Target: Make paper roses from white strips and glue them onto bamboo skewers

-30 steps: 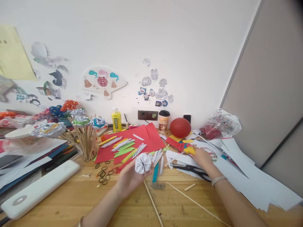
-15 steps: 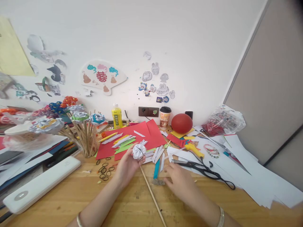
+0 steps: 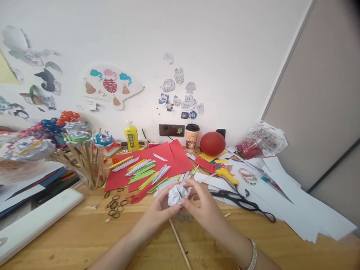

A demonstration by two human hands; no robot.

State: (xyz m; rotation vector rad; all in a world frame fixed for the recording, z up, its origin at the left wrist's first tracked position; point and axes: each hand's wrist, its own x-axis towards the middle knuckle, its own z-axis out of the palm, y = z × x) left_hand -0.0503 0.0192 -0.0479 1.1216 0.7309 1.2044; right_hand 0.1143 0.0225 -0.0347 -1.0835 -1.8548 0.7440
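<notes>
A white folded-paper flower [image 3: 177,195] is held between both hands above the wooden table. My left hand [image 3: 161,206] grips it from the left, thumb at its lower edge. From the right, the fingers and thumb of my right hand [image 3: 200,202] press on the flower's side. Below the hands a thin wooden stick [image 3: 180,243] slants toward the near edge. Folded strips in white, yellow and green lie on red paper [image 3: 168,150] behind. Several dark rubber bands [image 3: 114,204] are left of my left hand.
Black scissors [image 3: 247,204], a yellow glue gun [image 3: 227,175] and white sheets [image 3: 298,202] lie to the right. Behind stand a yellow bottle [image 3: 131,137], a cup [image 3: 192,138] and a red balloon [image 3: 213,143]. Sticks with paper flowers [image 3: 91,165] stand left, near a long white device [image 3: 42,221].
My right hand has moved left and up from the table to take hold of the flower. My left hand and the flower are lower in view. The view has turned slightly right.
</notes>
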